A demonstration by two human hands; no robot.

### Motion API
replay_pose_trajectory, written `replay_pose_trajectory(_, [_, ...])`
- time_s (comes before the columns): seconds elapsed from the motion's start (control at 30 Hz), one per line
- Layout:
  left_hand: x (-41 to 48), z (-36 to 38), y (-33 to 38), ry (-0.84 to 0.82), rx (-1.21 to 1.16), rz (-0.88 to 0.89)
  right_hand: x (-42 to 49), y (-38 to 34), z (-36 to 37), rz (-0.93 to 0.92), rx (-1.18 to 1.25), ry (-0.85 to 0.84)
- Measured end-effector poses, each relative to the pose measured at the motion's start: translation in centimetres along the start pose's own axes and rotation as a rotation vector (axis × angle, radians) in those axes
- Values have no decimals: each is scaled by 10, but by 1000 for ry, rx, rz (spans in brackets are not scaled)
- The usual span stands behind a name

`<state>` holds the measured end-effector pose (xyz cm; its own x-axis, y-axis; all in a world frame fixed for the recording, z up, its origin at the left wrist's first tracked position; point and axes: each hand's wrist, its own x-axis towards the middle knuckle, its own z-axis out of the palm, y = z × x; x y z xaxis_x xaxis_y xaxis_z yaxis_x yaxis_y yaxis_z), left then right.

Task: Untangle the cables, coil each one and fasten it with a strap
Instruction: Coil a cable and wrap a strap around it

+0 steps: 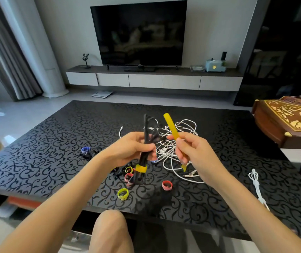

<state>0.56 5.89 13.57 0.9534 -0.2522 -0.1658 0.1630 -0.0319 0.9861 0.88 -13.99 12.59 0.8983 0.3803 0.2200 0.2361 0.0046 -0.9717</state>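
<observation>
Black folded cable bundle [145, 127] is being gripped mid-length by the left hand [130, 149] above the patterned black table [55, 134], a yellow band [141, 168] already circling its lower end; the right hand [191, 150] is pinching a long yellow strap [170, 127], so fastening seems underway, with wrapping the upper part likely next

One black cable [145, 128], one unrolled yellow strap [169, 125] (white tangle [166, 148] uncountable).

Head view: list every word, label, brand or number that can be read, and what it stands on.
No text here can be read.
Television: a small mark at the middle of its lower edge, too small to read.
Pale blue box on the console: a yellow emblem, no letters legible.
Held yellow strap: no print shows.
</observation>
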Motion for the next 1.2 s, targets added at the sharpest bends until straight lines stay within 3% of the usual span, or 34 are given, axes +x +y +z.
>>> replay_pose_trajectory(0.13, [-1, 34, -2, 55, 345, 93, -10, -12, 10, -37, -89, -36])
replay_pose_trajectory(0.3, [3, 62, -12, 197, 686, 92, -24, -11, 10, 82, -88, 80])
replay_pose_trajectory(0.47, [-2, 73, -12, 200, 465, 72, -39, -7, 8, 207, -21, 182])
replay_pose_trajectory(0.7, [-11, 95, -13, 358, 791, 314, -52, -7, 17, 212, 73, 263])
replay_pose_trajectory(0.83, [-3, 97, -14, 541, 735, 349, -55, -2, 16, 184, 59, 289])
replay_pose_trajectory(1.07, [-2, 108, -13, 515, 847, 341, -59, 2, 8, 157, 37, 341])
replay_pose_trajectory(1.2, [6, 107, -15, 546, 631, 316, -61, 5, 7, 135, 26, 292])
